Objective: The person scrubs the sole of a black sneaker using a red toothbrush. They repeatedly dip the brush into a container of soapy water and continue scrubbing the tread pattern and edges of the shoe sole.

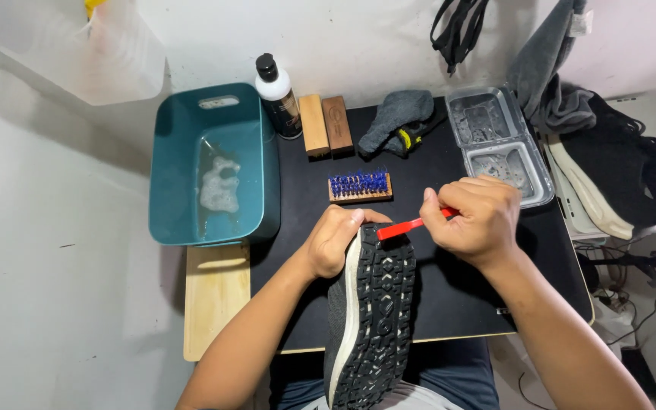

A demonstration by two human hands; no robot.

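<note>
Gripping the toe of a black sneaker (370, 311) held sole-up over the black table (449, 296), the left hand (332, 241) steadies it; just right of the toe, the right hand (474, 220) pinches a red-handled brush (408, 225) against the sole's edge.

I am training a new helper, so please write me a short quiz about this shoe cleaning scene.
1. True or false: the shoe lies sole up.
2. Which hand holds the red brush? A. left hand B. right hand
3. What is inside the teal tub?

Key: 1. True. 2. B; the left hand grips the shoe's toe end. 3. Water with some foam.
</note>
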